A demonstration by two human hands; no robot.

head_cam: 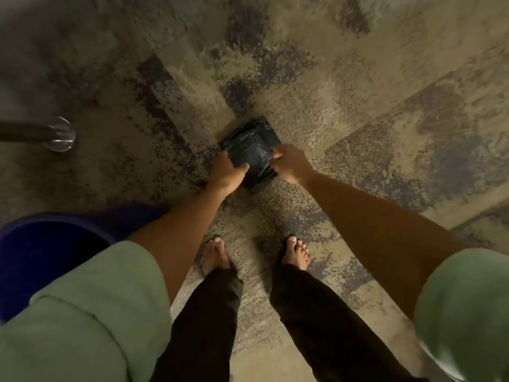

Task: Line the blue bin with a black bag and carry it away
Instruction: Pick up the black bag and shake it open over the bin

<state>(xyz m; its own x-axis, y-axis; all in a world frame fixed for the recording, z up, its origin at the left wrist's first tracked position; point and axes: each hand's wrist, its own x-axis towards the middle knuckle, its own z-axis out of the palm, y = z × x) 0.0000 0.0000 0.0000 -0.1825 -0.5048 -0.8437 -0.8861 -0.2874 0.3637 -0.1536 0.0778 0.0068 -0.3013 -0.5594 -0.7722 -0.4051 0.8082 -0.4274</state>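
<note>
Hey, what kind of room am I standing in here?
Probably an indoor carpeted room, maybe an office or home: patterned carpet tiles, a furniture leg on a clear floor cup, and a blue bin.

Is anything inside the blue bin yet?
The blue bin shows only a dark blue interior, no liner. The left sleeve covers its near part. Both hands hold the folded black bag.

Both hands outstretched, fingers clenched
</note>
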